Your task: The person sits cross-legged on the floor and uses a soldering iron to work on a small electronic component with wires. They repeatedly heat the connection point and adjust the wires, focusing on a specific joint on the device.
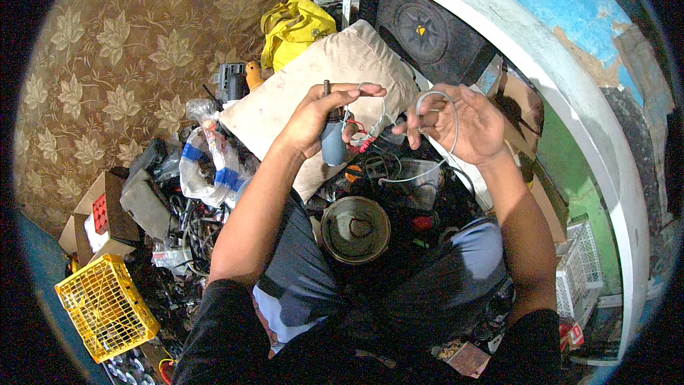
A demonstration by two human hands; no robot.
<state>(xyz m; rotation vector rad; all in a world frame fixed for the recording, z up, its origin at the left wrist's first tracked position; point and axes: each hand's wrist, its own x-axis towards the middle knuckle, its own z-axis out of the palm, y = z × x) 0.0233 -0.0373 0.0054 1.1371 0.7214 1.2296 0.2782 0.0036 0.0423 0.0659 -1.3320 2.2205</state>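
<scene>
Cylinder (333, 145) in left fingers (366, 90), wire (455, 127) across right (413, 130)

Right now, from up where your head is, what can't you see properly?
All in the head view:
Grey tube: partly covered by the left fingers.
Thin wire: too fine to follow around the right fingers.
Round tin: shadow inside blurs whatever's at the bottom.
Leafy cloth: cut off by the picture's dark edge.
</scene>
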